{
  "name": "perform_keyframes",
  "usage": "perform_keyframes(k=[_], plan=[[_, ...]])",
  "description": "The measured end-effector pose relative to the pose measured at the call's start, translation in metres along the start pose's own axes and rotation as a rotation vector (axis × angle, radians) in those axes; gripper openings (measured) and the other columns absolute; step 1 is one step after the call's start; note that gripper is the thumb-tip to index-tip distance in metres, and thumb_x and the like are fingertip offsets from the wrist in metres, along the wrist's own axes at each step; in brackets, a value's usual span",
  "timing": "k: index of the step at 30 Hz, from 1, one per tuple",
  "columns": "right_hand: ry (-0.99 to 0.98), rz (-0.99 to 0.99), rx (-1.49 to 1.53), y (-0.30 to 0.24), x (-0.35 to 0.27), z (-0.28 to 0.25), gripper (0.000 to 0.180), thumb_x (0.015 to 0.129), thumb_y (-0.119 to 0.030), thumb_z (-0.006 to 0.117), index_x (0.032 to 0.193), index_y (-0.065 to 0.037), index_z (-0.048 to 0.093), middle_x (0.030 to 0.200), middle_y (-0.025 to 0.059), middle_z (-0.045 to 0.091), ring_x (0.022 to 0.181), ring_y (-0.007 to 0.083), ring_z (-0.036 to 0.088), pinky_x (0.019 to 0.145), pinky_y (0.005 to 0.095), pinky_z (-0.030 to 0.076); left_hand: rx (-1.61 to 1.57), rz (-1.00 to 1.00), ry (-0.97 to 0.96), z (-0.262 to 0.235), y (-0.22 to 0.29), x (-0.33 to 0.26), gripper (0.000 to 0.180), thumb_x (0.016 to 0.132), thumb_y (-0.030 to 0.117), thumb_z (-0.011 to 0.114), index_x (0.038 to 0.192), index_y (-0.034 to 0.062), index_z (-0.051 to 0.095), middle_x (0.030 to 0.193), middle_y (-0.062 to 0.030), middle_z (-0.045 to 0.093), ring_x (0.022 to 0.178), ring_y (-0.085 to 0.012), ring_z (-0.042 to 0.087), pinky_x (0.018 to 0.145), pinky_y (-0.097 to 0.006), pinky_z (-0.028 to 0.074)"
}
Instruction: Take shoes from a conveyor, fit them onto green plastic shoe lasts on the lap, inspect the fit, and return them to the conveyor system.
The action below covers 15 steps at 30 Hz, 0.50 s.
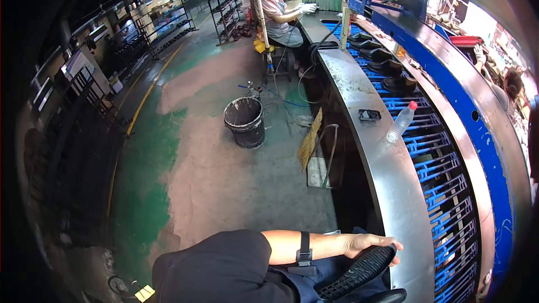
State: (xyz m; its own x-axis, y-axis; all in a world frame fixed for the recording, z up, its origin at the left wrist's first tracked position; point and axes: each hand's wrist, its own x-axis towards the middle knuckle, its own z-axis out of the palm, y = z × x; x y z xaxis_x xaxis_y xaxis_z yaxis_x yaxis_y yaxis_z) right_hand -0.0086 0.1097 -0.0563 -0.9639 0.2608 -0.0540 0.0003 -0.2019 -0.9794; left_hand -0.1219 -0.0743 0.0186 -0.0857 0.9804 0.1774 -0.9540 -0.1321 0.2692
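Beside the steel conveyor ledge (pixel 393 191), a stiff, light black shoe sole (pixel 359 272) is being clamped under the left hand's (pixel 370 242) closed fingers, best gripped mid-length.

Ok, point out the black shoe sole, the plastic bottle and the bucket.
black shoe sole (pixel 359 272), head view, middle of its tread.
plastic bottle (pixel 401 124), head view, clear body.
bucket (pixel 247 132), head view, outer wall.

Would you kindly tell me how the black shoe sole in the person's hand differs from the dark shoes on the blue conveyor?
The black ridged shoe sole is a bare sole, tread showing; the dark shoes on the blue slatted conveyor look like whole shoes. The sole is touched by the left hand at the near end of the steel counter; the shoes sit untouched in a row farther along. Both are dark footwear pieces.
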Motion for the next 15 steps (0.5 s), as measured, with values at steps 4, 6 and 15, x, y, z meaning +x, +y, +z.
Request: perform_keyframes(k=[4,6,15], plan=[[-0.083,0.031,0.093,-0.006,0.008,0.017,0.071,0.094,-0.056,0.055,0.132,0.003,0.053,0.121,0.0156,0.061,0.11,0.0254,0.06,0.096,0.0386,0.048,0.39,0.006,0.038,0.018,-0.022,-0.002,0.051,0.109,0.04,0.031,0.128,0.0011,0.058,0.126,-0.0113,0.061,0.121,-0.0191,0.056,0.107,-0.032,0.042],[-0.117,0.05,0.142,-0.006,0.006,0.03,0.072,0.093,-0.057,0.055,0.132,0.003,0.053,0.12,0.0158,0.061,0.109,0.0256,0.06,0.095,0.0389,0.048,0.432,0.053,-0.068,0.036,-0.033,-0.005,0.051,0.109,0.04,0.032,0.126,0.0003,0.058,0.123,-0.0098,0.062,0.123,-0.0193,0.054,0.11,-0.033,0.037],[0.295,0.119,0.397,-0.027,-0.173,0.036,0.075,0.093,-0.061,0.055,0.133,0.003,0.052,0.12,0.0163,0.062,0.108,0.0265,0.061,0.094,0.0403,0.05,1.1,0.209,-0.121,0.096,-0.018,-0.002,0.055,0.107,0.041,0.032,0.133,-0.0003,0.059,0.12,-0.0149,0.067,0.12,-0.0268,0.058,0.109,-0.04,0.038]])
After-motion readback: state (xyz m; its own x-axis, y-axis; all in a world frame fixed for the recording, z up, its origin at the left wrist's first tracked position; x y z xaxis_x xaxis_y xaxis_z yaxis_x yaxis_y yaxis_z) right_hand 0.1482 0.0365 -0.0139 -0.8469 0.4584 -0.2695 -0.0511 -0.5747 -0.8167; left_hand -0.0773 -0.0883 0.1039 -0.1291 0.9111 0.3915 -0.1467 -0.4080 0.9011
